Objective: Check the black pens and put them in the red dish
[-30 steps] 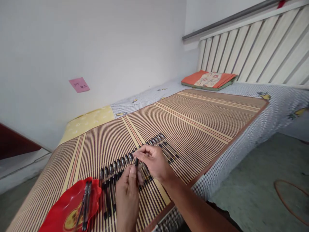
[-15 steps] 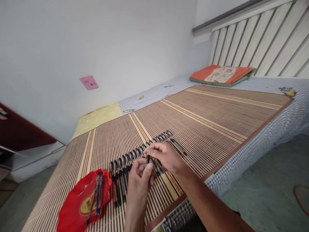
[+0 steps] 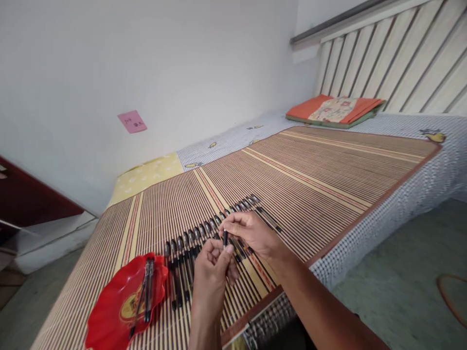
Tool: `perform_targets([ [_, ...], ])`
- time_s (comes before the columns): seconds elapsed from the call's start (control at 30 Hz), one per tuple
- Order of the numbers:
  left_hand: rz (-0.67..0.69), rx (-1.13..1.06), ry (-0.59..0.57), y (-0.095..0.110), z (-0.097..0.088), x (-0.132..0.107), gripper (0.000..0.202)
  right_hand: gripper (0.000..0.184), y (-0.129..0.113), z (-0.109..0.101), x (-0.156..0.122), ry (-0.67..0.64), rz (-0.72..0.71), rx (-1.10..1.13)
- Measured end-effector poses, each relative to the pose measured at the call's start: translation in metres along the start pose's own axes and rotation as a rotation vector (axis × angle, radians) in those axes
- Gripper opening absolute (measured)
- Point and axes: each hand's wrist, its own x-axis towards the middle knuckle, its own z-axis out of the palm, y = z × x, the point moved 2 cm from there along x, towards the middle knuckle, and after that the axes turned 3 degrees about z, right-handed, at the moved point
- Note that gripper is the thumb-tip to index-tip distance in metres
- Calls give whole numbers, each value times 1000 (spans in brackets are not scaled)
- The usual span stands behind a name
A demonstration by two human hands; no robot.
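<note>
Left hand (image 3: 210, 272) and right hand (image 3: 251, 236) pinch one pen (image 3: 225, 238), fingertips nearly together. Mat (image 3: 310, 170) stretches rightward within brown edging (image 3: 251, 314). Pink note (image 3: 132, 121): handwriting illegible.

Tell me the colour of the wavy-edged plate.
Red plate, with a yellow emblem; head view.

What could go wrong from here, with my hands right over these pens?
Perhaps two things. The slim black pen at the fingertips of your left hand and right hand offers little to grip, so it could slip. Your hands also hover over the row of pens lying loose on the striped mat, so a bump might knock some out of line.
</note>
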Motion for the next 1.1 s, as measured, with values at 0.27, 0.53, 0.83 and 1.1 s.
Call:
perform_targets([
  [0.27, -172, -277, -158, 6, 7, -4, 40, 22, -1, -4, -3, -22, 78, 130],
  [0.53, -152, 88, -245, 1, -1, -3, 42, 20, -8, -35, 3, 315, -130, 193],
  [0.83, 16, 201, 44, -4, -31, 7, 39, 18, -20, -62, -5, 489, -162, 206],
  [1.1, 17, 76, 49, -2, -15, 5, 29, 18, 7, 0, 4, 255, -31, 169],
])
